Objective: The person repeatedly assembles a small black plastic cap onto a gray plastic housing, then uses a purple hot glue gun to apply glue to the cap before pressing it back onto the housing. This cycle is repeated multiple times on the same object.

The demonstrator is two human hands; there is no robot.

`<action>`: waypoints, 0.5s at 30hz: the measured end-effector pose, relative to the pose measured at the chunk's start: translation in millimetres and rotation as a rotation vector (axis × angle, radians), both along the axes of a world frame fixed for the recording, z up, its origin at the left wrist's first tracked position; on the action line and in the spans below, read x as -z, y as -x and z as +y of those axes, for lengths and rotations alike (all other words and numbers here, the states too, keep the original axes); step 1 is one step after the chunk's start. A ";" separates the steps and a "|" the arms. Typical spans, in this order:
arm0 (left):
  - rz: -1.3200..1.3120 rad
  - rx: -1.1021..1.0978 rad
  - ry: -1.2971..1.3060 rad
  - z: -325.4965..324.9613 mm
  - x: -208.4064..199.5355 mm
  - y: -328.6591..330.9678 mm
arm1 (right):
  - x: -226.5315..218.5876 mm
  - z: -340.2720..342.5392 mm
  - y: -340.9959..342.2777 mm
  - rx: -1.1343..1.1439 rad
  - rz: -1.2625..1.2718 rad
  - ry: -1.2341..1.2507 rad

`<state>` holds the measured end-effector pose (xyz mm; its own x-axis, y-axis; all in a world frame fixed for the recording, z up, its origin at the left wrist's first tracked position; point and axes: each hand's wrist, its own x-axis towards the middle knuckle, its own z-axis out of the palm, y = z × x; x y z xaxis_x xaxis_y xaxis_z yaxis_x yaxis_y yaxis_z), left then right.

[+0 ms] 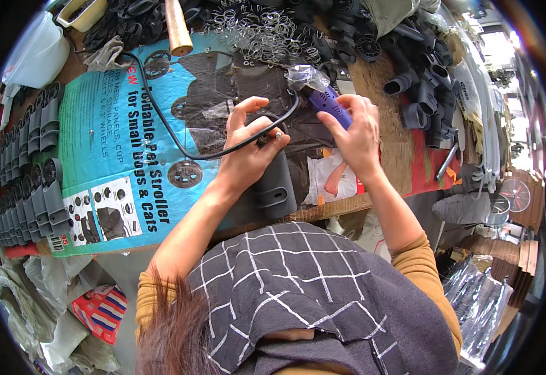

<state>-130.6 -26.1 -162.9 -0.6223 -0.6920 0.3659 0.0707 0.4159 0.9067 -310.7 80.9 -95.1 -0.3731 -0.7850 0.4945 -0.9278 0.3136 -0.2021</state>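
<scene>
Purple plastic shows on the power tool (pixel 330 107) at one o'clock, our right hand (pixel 357 134) wrapped around it. Our left hand (pixel 248 157) is half curled above the grey part (pixel 276 180) near centre; we cannot tell what it grips. Since the black cable (pixel 205 156) crosses that hand, a tug could snag and jolt the tool. At ten o'clock, blue cardboard (pixel 91 156) carries legible black and red lettering.

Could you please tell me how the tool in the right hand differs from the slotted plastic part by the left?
The tool is purple, the slotted part dark grey. The right hand grips the tool, while the left hand covers some of the slotted part. Both look elongated.
</scene>
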 end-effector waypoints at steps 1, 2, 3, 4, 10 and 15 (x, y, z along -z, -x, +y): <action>0.005 -0.006 0.000 0.2 0.3 0.8 | 5.7 5.5 9.0 -0.001 0.045 -0.070; 0.011 -0.006 -0.004 0.4 0.5 1.3 | 11.0 10.2 15.4 0.028 0.088 -0.121; 0.013 -0.004 -0.014 0.4 0.6 1.7 | 14.0 14.4 19.7 0.113 0.097 -0.233; 0.017 -0.005 -0.021 0.5 0.7 1.9 | 13.1 16.3 24.9 0.066 -0.038 -0.199; -0.003 0.024 -0.036 -1.2 -1.0 0.2 | -23.4 14.6 13.7 -0.149 -0.910 0.235; -0.044 0.015 -0.002 -0.7 -3.1 -1.5 | -26.2 -3.1 -11.3 -0.519 -1.114 0.546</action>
<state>-129.1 -26.8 -159.8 -0.6482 -0.6830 0.3368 0.0371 0.4135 0.9098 -299.4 77.8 -68.9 -0.5004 -0.7586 0.4173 -0.1752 -0.3833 -0.9069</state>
